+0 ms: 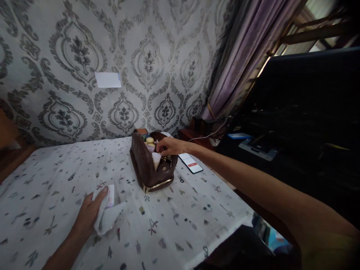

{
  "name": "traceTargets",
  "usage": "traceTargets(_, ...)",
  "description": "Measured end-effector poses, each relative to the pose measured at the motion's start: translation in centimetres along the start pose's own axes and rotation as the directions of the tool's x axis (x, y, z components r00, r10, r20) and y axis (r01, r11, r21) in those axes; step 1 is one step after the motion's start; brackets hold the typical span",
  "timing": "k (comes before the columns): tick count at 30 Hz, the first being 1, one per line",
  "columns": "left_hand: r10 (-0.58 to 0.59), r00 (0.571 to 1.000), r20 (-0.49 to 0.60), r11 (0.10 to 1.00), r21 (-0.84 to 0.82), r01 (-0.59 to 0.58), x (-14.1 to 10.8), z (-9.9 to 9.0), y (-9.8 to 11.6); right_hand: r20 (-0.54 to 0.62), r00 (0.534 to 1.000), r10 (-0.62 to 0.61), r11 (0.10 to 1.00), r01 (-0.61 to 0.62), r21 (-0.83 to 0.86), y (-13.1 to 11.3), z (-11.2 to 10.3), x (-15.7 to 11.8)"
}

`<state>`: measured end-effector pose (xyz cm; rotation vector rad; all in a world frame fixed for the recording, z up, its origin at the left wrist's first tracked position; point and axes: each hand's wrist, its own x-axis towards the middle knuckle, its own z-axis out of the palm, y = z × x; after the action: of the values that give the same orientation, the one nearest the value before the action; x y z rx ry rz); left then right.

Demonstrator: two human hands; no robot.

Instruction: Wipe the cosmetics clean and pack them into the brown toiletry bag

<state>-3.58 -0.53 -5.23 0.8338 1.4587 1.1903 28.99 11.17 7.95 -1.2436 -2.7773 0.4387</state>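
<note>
On the table stands a dark brown zippered toiletry bag, its top open. Inside it I see a white-capped tube, yellowish round caps and other small items. My right hand reaches into the bag's opening with its fingers bent together; whatever its fingertips grip is hidden. My left hand is at the left, closed on a white cloth that looks like a wipe or tissue. A small white packet with pinkish print is also held under the left thumb.
A phone with a lit screen lies right of the bag. The table has a white patterned cloth. Behind is a patterned wall with a white paper on it. Dark furniture and a purple curtain are at the right.
</note>
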Motion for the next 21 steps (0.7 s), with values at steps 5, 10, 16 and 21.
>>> traceTargets(5, -0.080, 0.995, 0.058, 0.997, -0.017, 0.081, 0.2, -0.3, -0.3, 0.076, 0.997, -0.031, 0.990, 0.020, 0.143, -0.3, -0.9, -0.6)
traceTargets(10, -0.091, 0.992, 0.089, 0.995, -0.041, 0.095, -0.1, -0.3, -0.4, 0.148, 0.989, -0.025, 0.982, -0.004, 0.187, -0.4, -1.2, -1.0)
traceTargets(16, -0.065, 0.995, 0.080, 0.998, -0.017, 0.067, -0.2, -0.3, 0.0, 0.144, 0.986, 0.089, 0.992, -0.100, 0.072, -1.0, -2.6, -0.7)
traceTargets(21, -0.086, 0.992, 0.092, 0.996, -0.004, 0.087, -0.2, -0.3, 0.1, 0.009, 0.949, 0.314, 0.933, -0.306, -0.190, -1.6, -2.6, 1.0)
